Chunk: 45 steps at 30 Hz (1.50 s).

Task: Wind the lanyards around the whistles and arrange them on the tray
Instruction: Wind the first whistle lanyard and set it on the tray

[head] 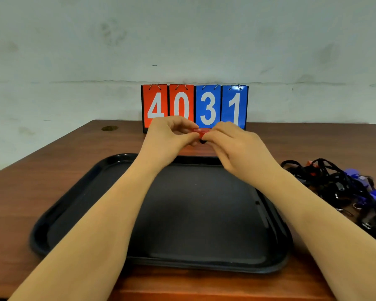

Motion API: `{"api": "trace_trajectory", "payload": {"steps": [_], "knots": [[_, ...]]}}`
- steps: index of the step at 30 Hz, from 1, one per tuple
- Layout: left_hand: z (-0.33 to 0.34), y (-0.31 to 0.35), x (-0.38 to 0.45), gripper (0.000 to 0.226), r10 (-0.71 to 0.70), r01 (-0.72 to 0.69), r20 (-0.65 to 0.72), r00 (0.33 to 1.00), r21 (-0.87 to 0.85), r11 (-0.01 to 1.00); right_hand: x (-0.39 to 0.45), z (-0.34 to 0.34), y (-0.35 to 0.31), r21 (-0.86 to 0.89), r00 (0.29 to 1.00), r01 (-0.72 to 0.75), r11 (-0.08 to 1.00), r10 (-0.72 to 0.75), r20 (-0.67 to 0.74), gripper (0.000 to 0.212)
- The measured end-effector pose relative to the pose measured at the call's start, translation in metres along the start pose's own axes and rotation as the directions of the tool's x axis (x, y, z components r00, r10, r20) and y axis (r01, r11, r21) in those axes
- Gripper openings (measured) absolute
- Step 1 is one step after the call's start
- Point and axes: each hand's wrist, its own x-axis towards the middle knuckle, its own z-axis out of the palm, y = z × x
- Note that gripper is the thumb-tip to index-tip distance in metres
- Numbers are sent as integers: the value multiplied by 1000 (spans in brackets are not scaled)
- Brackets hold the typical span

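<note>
A small red whistle (201, 133) is held up above the far edge of the black tray (78, 205). My left hand (172, 135) pinches it from the left and my right hand (230, 144) pinches it from the right. A bit of black lanyard shows just under the whistle; the rest is hidden by my fingers. The tray holds no whistles in view. A tangled pile of black lanyards with blue and red whistles (343, 187) lies on the table to the right of the tray.
A flip scoreboard (194, 105) reading 4031 stands at the back of the wooden table (41, 161) against a pale wall. The table's front edge runs along the bottom of the view.
</note>
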Motion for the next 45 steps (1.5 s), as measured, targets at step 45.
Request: {"api": "trace_trajectory", "payload": {"steps": [45], "knots": [[7, -11, -1, 12, -211, 174, -95, 973, -300, 938, 3, 1, -1, 640, 748, -651, 409, 491, 447, 12]]}}
